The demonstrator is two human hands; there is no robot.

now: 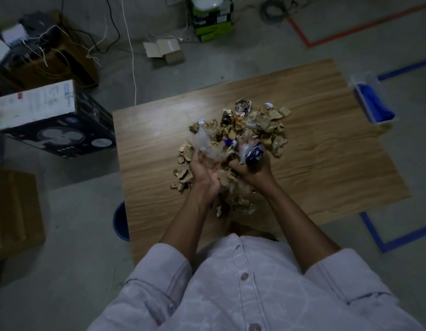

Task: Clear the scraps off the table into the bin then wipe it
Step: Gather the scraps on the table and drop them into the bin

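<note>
A heap of scraps (252, 123), torn cardboard, clear plastic and blue-and-white wrappers, lies in the middle of the wooden table (326, 151). My left hand (205, 173) grips crumpled clear plastic and cardboard bits at the heap's near left side. My right hand (252, 169) grips a bunch of blue-and-white wrappers and plastic at the near right side. Both hands are close together, palms turned inward. A blue bin (121, 220) stands on the floor at the table's near left edge, mostly hidden under the tabletop. A blue cloth (376, 103) lies in a clear tray at the table's far right corner.
A black fan box (64, 130) with a white box on it stands left of the table. Brown cardboard boxes (16, 211) sit at the near left. An open small carton (164, 51), cables and green boxes (212, 22) lie beyond the table. Blue and red tape lines mark the floor.
</note>
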